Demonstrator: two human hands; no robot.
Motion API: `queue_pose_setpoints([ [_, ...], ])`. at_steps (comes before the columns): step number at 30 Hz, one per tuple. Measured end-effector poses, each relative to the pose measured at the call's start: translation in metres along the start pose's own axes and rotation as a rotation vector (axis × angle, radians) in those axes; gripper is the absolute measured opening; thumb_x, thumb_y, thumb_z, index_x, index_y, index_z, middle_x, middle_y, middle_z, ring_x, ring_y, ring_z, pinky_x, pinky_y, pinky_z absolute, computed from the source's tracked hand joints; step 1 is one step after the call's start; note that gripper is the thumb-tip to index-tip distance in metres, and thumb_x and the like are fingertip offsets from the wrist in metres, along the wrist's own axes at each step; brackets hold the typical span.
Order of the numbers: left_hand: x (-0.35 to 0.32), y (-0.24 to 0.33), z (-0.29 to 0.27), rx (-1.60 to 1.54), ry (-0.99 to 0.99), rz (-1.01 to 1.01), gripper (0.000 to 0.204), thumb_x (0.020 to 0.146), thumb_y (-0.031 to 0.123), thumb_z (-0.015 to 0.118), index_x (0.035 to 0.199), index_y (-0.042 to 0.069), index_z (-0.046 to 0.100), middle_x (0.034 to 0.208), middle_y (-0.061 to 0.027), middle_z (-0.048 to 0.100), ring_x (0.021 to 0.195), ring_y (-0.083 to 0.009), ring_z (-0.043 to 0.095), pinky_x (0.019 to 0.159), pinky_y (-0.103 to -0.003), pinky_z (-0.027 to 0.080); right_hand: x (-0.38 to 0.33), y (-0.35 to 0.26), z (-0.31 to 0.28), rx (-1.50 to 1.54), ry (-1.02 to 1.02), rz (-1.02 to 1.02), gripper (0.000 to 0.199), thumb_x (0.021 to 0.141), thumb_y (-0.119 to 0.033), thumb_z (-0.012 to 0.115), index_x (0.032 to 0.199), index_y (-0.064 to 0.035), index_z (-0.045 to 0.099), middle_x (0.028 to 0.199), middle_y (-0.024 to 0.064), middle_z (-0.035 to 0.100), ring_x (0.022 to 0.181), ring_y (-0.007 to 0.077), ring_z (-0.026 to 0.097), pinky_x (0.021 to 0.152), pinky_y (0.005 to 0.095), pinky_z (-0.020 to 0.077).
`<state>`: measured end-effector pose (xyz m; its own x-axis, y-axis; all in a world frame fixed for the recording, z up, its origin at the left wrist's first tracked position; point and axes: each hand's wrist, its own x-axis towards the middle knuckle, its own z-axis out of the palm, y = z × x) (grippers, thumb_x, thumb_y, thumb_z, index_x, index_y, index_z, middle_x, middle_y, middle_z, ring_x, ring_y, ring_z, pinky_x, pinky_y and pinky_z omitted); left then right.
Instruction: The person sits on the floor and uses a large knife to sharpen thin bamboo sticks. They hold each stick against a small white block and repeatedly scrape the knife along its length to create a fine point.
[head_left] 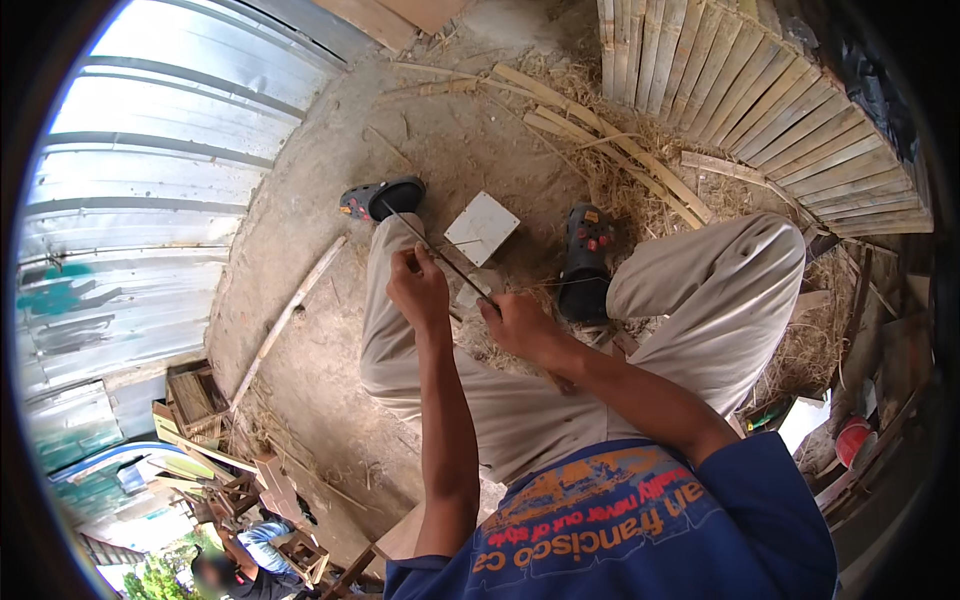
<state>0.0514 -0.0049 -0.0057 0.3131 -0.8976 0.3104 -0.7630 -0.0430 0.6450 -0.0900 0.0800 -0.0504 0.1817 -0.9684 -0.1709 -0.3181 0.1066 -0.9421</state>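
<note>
A long, thin dark rod [455,268] slants between my hands, its far end reaching toward my left shoe; I cannot make out its exact kind. My left hand [418,292] pinches it partway along with closed fingers. Around its near end, my right hand [522,326] is closed, the thumb toward the left hand. Just beyond the rod, a white square slab or box [486,222] lies on the ground between my feet, with a thin sliver across it. A fine pale strand [565,285] shows beside my right hand, and whether the hand holds it is unclear.
Split bamboo strips [610,140] and straw lie ahead to the right, before a slatted bamboo panel [740,90]. Corrugated metal sheeting [150,180] walls the left side. A long pole [290,320] rests on the dirt. Another person [250,575] sits at lower left near wooden pieces.
</note>
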Motion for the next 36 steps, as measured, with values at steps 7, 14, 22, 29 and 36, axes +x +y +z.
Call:
queue_pose_setpoints([
  [7,-0.001,-0.004,0.000,-0.009,0.003,-0.002,0.017,0.094,0.011,0.064,0.085,-0.002,0.062,0.075,-0.0181,0.071,0.069,-0.0312,0.072,0.061,-0.039,0.052,-0.001,0.003,-0.009,-0.136,0.025,0.063,0.040,0.099,-0.031,0.053,0.086,0.0049,0.068,0.076,0.0290,0.065,0.076,0.0476,0.065,0.076,0.0531,0.0518],
  [14,0.000,-0.005,-0.001,-0.028,-0.033,0.031,0.014,0.095,0.011,0.063,0.089,-0.002,0.063,0.076,-0.0174,0.072,0.069,-0.0291,0.072,0.062,-0.038,0.053,-0.002,0.005,-0.026,-0.115,-0.105,0.144,0.042,0.098,-0.032,0.053,0.088,0.0057,0.069,0.077,0.0300,0.065,0.080,0.0466,0.066,0.078,0.0527,0.0520],
  [22,0.001,-0.012,0.004,-0.083,-0.020,0.009,0.012,0.095,0.009,0.062,0.090,-0.001,0.063,0.075,-0.0169,0.071,0.070,-0.0283,0.073,0.063,-0.037,0.053,-0.008,0.006,-0.028,-0.122,-0.028,0.143,0.041,0.098,-0.030,0.053,0.086,0.0062,0.068,0.078,0.0321,0.065,0.081,0.0491,0.065,0.076,0.0528,0.0519],
  [29,0.002,-0.008,0.006,-0.072,0.008,0.011,0.015,0.095,0.011,0.064,0.086,-0.001,0.062,0.073,-0.0152,0.071,0.067,-0.0285,0.071,0.061,-0.037,0.052,-0.014,0.034,-0.025,-0.134,-0.011,0.217,0.041,0.099,-0.031,0.053,0.087,0.0054,0.068,0.080,0.0323,0.064,0.082,0.0499,0.064,0.075,0.0530,0.0522],
  [36,0.020,0.000,-0.001,-0.063,-0.042,0.043,0.020,0.095,0.015,0.065,0.083,-0.001,0.062,0.067,-0.0139,0.069,0.062,-0.0285,0.070,0.059,-0.037,0.050,-0.005,0.055,-0.029,-0.239,0.019,0.268,0.044,0.099,-0.033,0.052,0.086,0.0063,0.068,0.080,0.0326,0.065,0.082,0.0502,0.064,0.075,0.0533,0.0521],
])
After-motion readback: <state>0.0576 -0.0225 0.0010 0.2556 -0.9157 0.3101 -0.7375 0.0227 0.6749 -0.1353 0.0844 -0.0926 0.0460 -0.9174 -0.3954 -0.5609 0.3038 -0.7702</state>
